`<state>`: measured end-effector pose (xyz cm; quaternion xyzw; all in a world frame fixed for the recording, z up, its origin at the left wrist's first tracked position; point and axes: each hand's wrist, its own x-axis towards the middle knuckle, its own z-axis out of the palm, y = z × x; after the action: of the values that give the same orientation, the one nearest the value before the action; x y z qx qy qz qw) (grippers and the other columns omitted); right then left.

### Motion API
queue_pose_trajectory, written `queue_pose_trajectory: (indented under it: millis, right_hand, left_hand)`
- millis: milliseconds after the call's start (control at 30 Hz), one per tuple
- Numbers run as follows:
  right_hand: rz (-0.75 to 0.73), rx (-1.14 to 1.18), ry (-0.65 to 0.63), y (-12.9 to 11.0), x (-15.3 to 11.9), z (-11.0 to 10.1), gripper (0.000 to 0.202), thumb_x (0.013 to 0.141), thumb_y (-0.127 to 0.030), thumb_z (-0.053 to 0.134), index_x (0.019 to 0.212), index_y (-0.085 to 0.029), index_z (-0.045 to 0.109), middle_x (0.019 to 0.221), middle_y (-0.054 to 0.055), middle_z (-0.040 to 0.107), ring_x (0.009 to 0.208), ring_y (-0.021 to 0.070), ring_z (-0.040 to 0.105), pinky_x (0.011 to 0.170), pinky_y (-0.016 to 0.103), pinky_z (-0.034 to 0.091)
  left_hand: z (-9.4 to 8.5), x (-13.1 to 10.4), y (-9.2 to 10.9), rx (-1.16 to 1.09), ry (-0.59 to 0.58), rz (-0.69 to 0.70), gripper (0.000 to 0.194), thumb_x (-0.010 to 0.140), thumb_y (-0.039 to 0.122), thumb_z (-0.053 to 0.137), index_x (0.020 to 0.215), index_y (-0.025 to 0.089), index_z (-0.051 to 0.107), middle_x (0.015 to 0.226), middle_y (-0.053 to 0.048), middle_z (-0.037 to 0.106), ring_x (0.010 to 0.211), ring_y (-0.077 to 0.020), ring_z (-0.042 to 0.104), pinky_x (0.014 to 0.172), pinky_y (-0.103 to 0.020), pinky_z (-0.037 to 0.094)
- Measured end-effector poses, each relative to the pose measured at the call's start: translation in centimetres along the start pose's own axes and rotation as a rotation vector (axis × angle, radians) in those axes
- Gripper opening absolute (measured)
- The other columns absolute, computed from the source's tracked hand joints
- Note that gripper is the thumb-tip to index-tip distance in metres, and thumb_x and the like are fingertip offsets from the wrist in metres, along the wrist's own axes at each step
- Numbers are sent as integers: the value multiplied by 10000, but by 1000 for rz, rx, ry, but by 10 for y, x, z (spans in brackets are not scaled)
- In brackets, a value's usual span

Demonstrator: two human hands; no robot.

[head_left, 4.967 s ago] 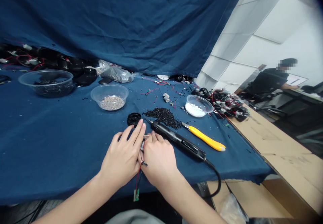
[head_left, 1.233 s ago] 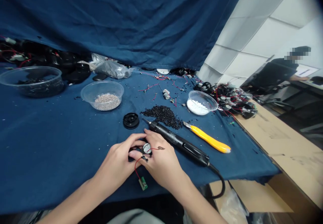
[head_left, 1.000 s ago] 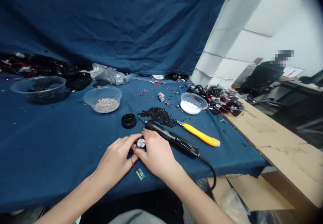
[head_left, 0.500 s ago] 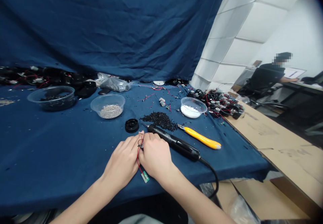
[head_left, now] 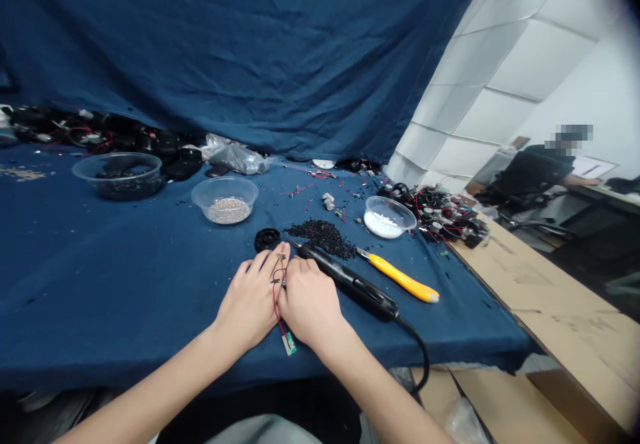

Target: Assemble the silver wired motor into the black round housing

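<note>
My left hand [head_left: 251, 301] and my right hand [head_left: 310, 299] are pressed together near the front of the blue-covered table, fingers curled down around a small part that they mostly hide. Thin red and black wires [head_left: 275, 297] come up between them and run over the edge of my left hand. A little green circuit board [head_left: 289, 344] hangs at the wires' lower end, below the hands. Just beyond my left fingertips lies a round black plastic piece [head_left: 267, 239]. To the right of my right hand is a black electric screwdriver [head_left: 350, 281], its tip close to the fingers.
A yellow-handled cutter [head_left: 403, 279] lies right of a heap of black bits [head_left: 323, 236]. Clear bowls hold silvery pieces [head_left: 229, 211], white pieces [head_left: 384, 225] and dark parts [head_left: 120, 181]. Wired black parts [head_left: 435, 211] are piled at right. A person [head_left: 535, 171] sits in the background.
The view has turned slightly left, so the scene sits farther right. My left fingers have stretched forward a little and the wires lie differently over them. Both hands stay together.
</note>
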<state>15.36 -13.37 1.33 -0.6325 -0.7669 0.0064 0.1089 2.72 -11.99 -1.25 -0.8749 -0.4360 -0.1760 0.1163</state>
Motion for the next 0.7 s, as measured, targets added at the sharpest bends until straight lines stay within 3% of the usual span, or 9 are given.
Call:
queue_pose_trajectory:
  millis: [200,567,700]
  right_hand:
    - [49,-13,10,1,-2,3,251,941,-273,437,1037,-120,611,1007,126,633,979,255,608,804,359,534]
    - [28,-81,7,-1,-6,0,204,904,-205,459,995,-108,614,962,135,634,936,278,623,732,386,552]
    - [30,-92,20,-3,-6,0,210,909,-196,445,985,-97,614,952,146,637,922,266,634,710,348,550]
  left_hand:
    - [-2,1,2,37,-2,-11,528,883,129,465,1402,44,505,1529,-147,420,1253,-327,511,927,-433,478]
    - [-4,0,6,97,-22,-15,479,896,134,462,1359,54,554,1540,-147,394,1222,-317,537,884,-414,501]
    - [-5,0,7,117,-19,-19,526,910,118,431,1426,21,464,1557,-177,339,1227,-323,536,881,-425,500]
